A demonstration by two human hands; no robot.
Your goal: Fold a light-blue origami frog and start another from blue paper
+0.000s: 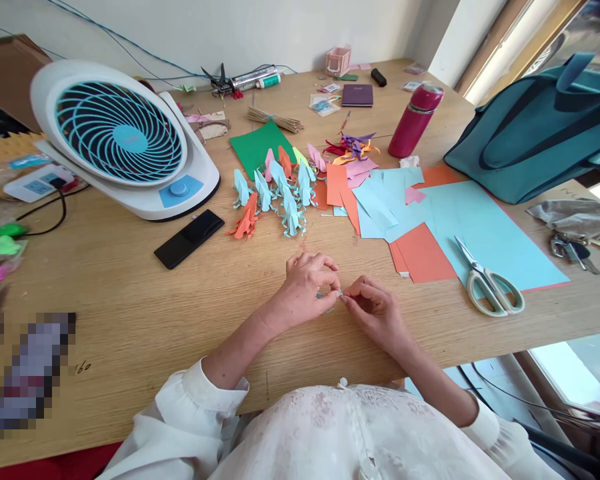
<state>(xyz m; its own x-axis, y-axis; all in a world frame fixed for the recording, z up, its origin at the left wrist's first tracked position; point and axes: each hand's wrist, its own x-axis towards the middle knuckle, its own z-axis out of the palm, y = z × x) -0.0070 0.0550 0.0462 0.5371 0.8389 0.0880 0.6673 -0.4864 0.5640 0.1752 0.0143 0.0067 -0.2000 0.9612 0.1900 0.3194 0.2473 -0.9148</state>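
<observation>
My left hand [313, 283] and my right hand [375, 310] meet low over the wooden table, fingers pinched together. Between their fingertips is a small light-blue paper piece [341, 293], mostly hidden by the fingers; its shape I cannot make out. Just beyond them stands a cluster of folded paper figures with curled strips, mostly light blue [291, 212], with an orange figure [247, 217] at the front left and pink ones behind. Light-blue paper sheets [490, 220] and orange paper pieces [425, 253] lie to the right, with open scissors [490, 280] resting partly on them.
A white fan [195, 167] and a black phone [189, 239] are on the left. A green sheet [260, 143] lies behind the figures, near several coloured strips [353, 147]. A red bottle [415, 120] and a teal bag [540, 127] stand at the back right, with keys [574, 252] nearby.
</observation>
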